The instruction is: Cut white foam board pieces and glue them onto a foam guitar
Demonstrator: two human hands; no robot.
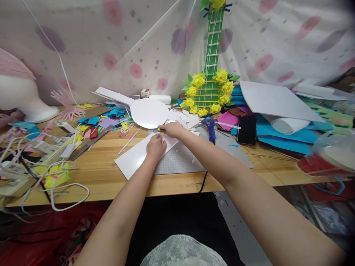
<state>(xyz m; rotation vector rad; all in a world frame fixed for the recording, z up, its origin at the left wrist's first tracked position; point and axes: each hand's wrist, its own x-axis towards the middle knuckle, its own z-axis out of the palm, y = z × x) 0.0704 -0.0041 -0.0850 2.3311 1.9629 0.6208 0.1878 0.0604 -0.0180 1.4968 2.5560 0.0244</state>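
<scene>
A white rectangular board [135, 157] lies slantwise on the table, partly over a grey gridded cutting mat [177, 162]. My left hand [155, 148] presses down on this board with its fingers bent and close together. Just beyond it, my right hand [172, 129] is closed around a small yellow-and-black utility knife [161, 129] near the board's far edge. Its blade is too small to make out. Directly behind both hands is a round white piece [149, 112] with a long white strip [115, 95] reaching back to the left.
A blue glue gun [210, 130] and a black phone [246, 130] sit to the right. Farther back stands a green guitar shape [212, 55] with yellow paper flowers. White cables [69, 192] and a power strip [20, 184] crowd the left side. Blue sheets [285, 135] lie at right.
</scene>
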